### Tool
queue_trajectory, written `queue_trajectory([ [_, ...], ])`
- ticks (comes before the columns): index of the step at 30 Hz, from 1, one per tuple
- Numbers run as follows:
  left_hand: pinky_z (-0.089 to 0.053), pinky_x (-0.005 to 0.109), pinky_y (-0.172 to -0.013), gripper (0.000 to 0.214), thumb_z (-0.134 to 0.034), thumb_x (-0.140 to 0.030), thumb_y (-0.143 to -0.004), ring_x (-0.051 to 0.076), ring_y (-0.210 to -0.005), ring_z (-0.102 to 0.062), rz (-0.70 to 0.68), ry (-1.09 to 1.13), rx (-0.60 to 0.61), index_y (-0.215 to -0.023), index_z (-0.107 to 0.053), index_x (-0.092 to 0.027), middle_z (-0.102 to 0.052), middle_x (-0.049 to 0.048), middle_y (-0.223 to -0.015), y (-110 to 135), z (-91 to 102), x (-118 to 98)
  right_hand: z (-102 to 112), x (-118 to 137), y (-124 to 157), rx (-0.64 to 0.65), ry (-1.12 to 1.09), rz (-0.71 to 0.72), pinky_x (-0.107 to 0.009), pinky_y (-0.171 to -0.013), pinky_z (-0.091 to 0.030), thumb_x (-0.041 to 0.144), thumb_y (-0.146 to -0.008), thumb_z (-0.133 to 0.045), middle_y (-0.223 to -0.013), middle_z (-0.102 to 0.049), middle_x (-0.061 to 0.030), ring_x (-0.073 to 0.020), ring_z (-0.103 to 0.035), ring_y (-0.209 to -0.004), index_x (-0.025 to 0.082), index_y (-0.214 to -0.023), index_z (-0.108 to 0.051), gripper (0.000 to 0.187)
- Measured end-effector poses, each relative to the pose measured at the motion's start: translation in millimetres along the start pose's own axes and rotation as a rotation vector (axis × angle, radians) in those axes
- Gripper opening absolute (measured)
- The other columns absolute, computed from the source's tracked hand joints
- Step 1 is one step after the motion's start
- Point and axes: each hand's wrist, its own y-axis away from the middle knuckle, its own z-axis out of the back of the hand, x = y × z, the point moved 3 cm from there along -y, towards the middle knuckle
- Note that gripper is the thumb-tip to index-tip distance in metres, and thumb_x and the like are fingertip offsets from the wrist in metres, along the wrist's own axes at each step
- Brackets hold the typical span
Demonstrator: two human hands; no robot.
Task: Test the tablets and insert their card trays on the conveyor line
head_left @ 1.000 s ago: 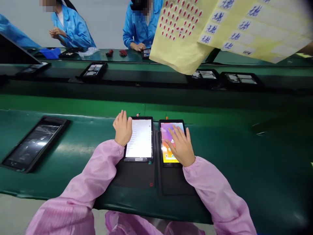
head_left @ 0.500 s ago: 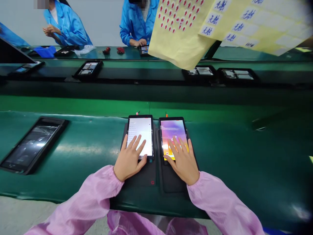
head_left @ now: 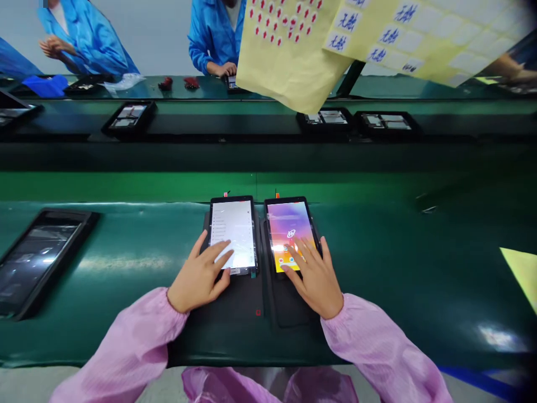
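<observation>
Two lit tablets lie side by side on dark pads in front of me. The left tablet (head_left: 232, 224) shows a white list screen. The right tablet (head_left: 289, 218) shows a purple and yellow home screen with icons. My left hand (head_left: 200, 278) rests at the lower left of the left tablet, fingers spread, fingertips over its screen. My right hand (head_left: 315, 278) lies over the lower right part of the right tablet with its fingers apart. Neither hand grips anything. Under the tablets, the left pad (head_left: 239, 296) bears a small red mark, and the right pad (head_left: 289, 308) is partly covered by my right hand.
A black-framed device (head_left: 42, 257) lies at the left on the green table (head_left: 398, 291). Beyond runs a dark conveyor (head_left: 226, 126) carrying several opened devices. Yellow sticker sheets (head_left: 289, 73) hang at the top. Co-workers in blue sit across.
My left hand has slid left and curled its fingers slightly, uncovering more of the white screen. My right hand stays over its tablet. The view has shifted a little to the right.
</observation>
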Motion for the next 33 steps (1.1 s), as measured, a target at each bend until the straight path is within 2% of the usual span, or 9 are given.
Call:
queue_trajectory([
  [4,-0.005,0.059,-0.118,0.054,-0.040,-0.024,-0.089,0.028,-0.138,-0.039,-0.294,-0.006,0.082,-0.142,-0.042,-0.017,-0.038,0.0140,-0.151,-35.5,-2.9,40.7,-4.6,-5.9,-34.5,-0.105,0.057,-0.155,-0.060,-0.115,-0.019,0.053,-0.098,-0.030,-0.144,-0.048,-0.0167,-0.0348,-0.043,-0.134,0.008,-0.134,-0.054,0.062],
  [8,0.001,0.063,-0.116,0.058,-0.039,-0.028,-0.089,0.030,-0.143,-0.030,-0.461,0.033,0.229,-0.147,-0.034,-0.023,-0.030,0.0098,-0.155,-59.4,-15.2,64.8,-21.4,11.8,-55.9,-0.048,0.118,-0.329,-0.061,-0.113,-0.021,0.061,-0.094,-0.034,-0.139,-0.050,-0.0250,-0.0412,-0.046,-0.129,-0.001,-0.134,-0.052,0.076],
  [10,0.000,0.062,-0.116,0.058,-0.039,-0.028,-0.089,0.030,-0.142,-0.033,-0.469,0.041,0.249,-0.147,-0.034,-0.023,-0.032,0.0099,-0.155,-56.2,-17.0,72.5,-27.6,28.7,-56.0,0.000,0.137,-0.382,-0.062,-0.113,-0.021,0.063,-0.092,-0.036,-0.140,-0.047,-0.0278,-0.0435,-0.044,-0.130,-0.003,-0.136,-0.048,0.081],
  [14,-0.004,0.057,-0.119,0.060,-0.041,-0.027,-0.087,0.028,-0.140,-0.037,-0.458,0.052,0.231,-0.147,-0.034,-0.023,-0.035,0.0093,-0.154,-28.6,-10.2,87.7,-30.8,60.4,-46.7,0.048,0.140,-0.430,-0.062,-0.113,-0.020,0.065,-0.090,-0.037,-0.145,-0.041,-0.0288,-0.0448,-0.038,-0.134,-0.002,-0.141,-0.042,0.084],
  [17,-0.005,0.055,-0.120,0.059,-0.043,-0.026,-0.086,0.027,-0.137,-0.042,-0.456,0.043,0.196,-0.145,-0.039,-0.022,-0.041,0.0091,-0.150,-11.6,-3.6,97.5,-25.9,69.3,-39.3,0.067,0.104,-0.405,-0.061,-0.114,-0.019,0.064,-0.091,-0.035,-0.146,-0.041,-0.0266,-0.0433,-0.036,-0.136,-0.001,-0.141,-0.044,0.082],
  [21,-0.011,0.053,-0.120,0.052,-0.044,-0.023,-0.084,0.026,-0.125,-0.054,-0.454,0.051,0.085,-0.135,-0.053,-0.019,-0.057,0.0106,-0.136,-16.6,1.4,98.8,-10.7,55.9,-32.0,0.057,-0.006,-0.320,-0.060,-0.117,-0.012,0.057,-0.097,-0.025,-0.141,-0.053,-0.0138,-0.0329,-0.045,-0.132,0.013,-0.135,-0.055,0.065],
  [23,-0.014,0.054,-0.120,0.053,-0.043,-0.021,-0.084,0.026,-0.125,-0.054,-0.457,0.075,0.039,-0.136,-0.050,-0.017,-0.056,0.0117,-0.137,-29.2,1.4,92.6,-3.9,41.8,-29.5,0.017,-0.012,-0.353,-0.060,-0.117,-0.011,0.055,-0.099,-0.021,-0.139,-0.054,-0.0107,-0.0301,-0.045,-0.132,0.016,-0.132,-0.057,0.062],
  [28,-0.010,0.058,-0.118,0.061,-0.040,-0.024,-0.087,0.028,-0.141,-0.034,-0.504,0.062,0.151,-0.148,-0.033,-0.021,-0.033,0.0108,-0.154,-55.8,-11.3,68.5,-11.8,28.2,-26.6,0.025,0.116,-0.510,-0.063,-0.113,-0.018,0.059,-0.097,-0.018,-0.143,-0.047,-0.0212,-0.0381,-0.041,-0.134,0.004,-0.138,-0.048,0.075],
  [33,-0.006,0.057,-0.119,0.059,-0.042,-0.026,-0.089,0.028,-0.142,-0.032,-0.505,0.056,0.219,-0.147,-0.034,-0.024,-0.031,0.0085,-0.155,-39.3,-16.1,67.3,-25.3,56.7,-23.6,0.079,0.169,-0.513,-0.062,-0.114,-0.017,0.064,-0.092,-0.030,-0.146,-0.040,-0.0279,-0.0436,-0.036,-0.136,-0.003,-0.142,-0.040,0.084],
])
